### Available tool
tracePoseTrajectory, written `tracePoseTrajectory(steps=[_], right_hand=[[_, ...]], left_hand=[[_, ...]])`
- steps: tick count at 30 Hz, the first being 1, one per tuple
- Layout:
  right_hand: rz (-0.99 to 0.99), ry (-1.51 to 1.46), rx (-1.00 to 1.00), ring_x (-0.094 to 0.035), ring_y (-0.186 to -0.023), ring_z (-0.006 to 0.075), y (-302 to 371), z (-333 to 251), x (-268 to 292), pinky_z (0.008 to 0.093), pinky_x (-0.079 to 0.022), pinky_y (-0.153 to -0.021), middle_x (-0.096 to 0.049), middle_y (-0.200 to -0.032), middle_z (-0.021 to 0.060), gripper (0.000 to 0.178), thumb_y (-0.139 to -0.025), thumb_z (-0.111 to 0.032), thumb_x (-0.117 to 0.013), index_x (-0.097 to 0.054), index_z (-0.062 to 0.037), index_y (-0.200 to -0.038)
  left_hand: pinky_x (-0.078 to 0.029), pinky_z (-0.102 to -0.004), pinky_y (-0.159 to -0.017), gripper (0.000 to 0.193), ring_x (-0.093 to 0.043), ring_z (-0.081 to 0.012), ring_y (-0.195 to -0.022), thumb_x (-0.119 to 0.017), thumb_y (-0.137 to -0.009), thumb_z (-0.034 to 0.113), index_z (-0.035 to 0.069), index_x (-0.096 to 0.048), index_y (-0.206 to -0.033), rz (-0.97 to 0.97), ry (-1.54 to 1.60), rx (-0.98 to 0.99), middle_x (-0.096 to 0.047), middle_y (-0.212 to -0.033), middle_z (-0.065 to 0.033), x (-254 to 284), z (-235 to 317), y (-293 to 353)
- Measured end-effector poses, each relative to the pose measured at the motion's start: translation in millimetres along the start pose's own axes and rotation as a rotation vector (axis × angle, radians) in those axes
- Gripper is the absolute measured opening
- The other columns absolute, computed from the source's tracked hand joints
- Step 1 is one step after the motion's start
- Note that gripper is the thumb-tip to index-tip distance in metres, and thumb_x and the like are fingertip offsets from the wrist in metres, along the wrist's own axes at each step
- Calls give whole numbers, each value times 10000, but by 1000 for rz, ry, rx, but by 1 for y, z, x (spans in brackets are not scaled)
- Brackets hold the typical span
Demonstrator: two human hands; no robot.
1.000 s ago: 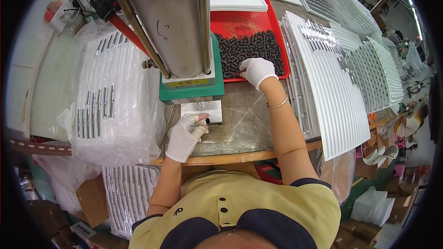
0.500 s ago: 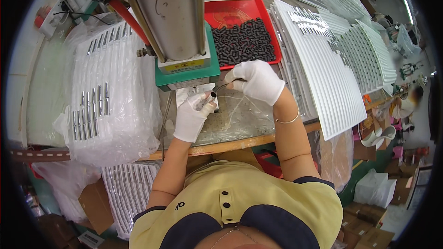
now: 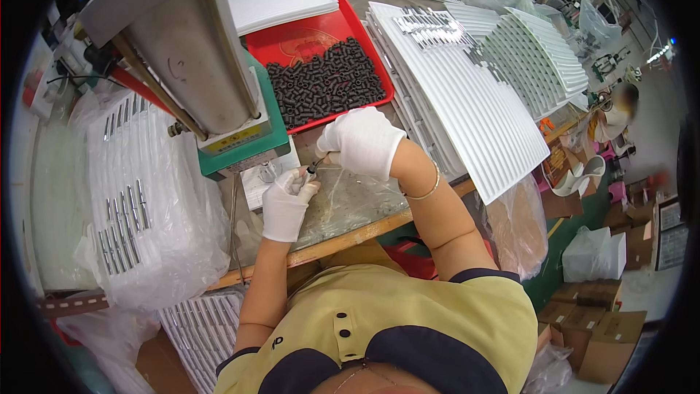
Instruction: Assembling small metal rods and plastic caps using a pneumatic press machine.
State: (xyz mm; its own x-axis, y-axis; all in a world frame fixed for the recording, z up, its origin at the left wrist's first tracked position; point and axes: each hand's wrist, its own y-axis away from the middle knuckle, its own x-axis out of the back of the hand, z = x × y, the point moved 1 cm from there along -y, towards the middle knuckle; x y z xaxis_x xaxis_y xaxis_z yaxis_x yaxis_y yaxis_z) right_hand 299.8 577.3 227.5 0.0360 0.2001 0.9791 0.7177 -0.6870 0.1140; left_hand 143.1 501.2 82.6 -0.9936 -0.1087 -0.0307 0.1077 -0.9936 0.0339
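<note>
Both my hands wear white gloves and meet at the front of the bench, just right of the press. My left hand is closed around a short shiny metal tube, whose dark end points up between thumb and fingers. Above it my right hand pinches a thin dark metal tool. The tool's tip reaches the tube's dark end; my fingers hide most of the tool. Behind my right hand, a red tray holds a heap of small black ribbed sleeves.
The press with its green base rises left of my hands. At left, silvery tubes lie on plastic-wrapped white sheets. Ribbed white trays are stacked at right, with more metal tubes on top. The bench's wooden edge runs before me.
The view has turned and shifted, so the bench looks tilted. My right hand has come closer to the left, and the tool's tip now meets the tube's dark end.
</note>
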Motion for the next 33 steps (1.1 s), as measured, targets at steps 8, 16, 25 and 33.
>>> tracePoseTrajectory(steps=[8, 16, 25, 33], right_hand=[[125, -175, 63, -640, -717, 280, 7, 22, -4, 379, -497, -638, -658, -749, 81, 117, -732, -236, -641, -703, -176, -810], [64, -193, -19, -640, -777, 277, 11, 14, 4, 376, -499, -693, -668, -804, 87, 154, -745, -203, -655, -698, -153, -884], [615, -141, -1008, -605, -1021, 346, -27, 205, 28, 405, -478, -868, -628, -1102, 193, 352, -834, -341, -579, -660, -69, -1042], [382, -34, -1130, -601, -1059, 342, -34, 280, 3, 390, -484, -887, -620, -1128, 197, 434, -787, -355, -607, -651, -59, -1101]], left_hand=[[-484, -236, -721, 299, -617, -111, -761, -717, -755, 85, -14, -653, -1030, -34, -223, -32, -675, -876, -78, -6, 16, -5], [-475, -218, -668, 299, -622, -118, -751, -687, -785, 61, -37, -624, -1061, -22, -79, -50, -666, -923, -77, -6, 11, -2], [-436, -189, -497, 291, -632, -127, -712, -632, -825, 19, -25, -504, -1082, 25, 139, 79, -650, -960, -122, 10, 21, 12], [-444, -203, -597, 285, -595, -89, -732, -664, -806, 64, 2, -612, -1079, 73, 18, 74, -647, -868, -54, 19, 26, 12]])
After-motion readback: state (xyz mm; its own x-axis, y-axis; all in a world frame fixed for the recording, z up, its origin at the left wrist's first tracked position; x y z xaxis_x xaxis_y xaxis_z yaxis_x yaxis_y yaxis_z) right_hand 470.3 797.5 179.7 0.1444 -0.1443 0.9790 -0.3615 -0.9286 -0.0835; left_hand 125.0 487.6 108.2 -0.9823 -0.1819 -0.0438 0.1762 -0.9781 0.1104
